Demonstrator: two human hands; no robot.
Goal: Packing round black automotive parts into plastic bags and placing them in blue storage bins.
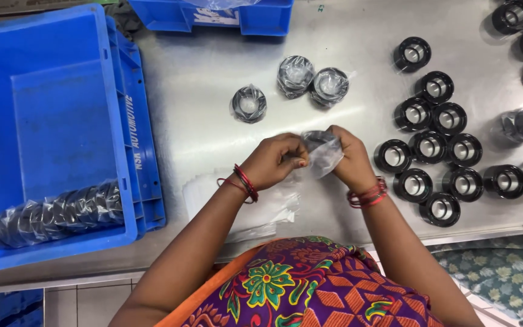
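Pinching from both sides: left hand (273,162) and right hand (351,162), fingers closed on a bagged black ring (321,148) between them, mid-table (equally near both). Unbagged rings (429,147) lie at 3 o'clock, blue crate (55,121) at 9 o'clock.

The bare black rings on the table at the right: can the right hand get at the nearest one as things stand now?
Probably yes, but not at once. The nearest bare black ring lies uncovered beside the right hand, yet that hand and the left hand together hold a ring in a plastic bag.
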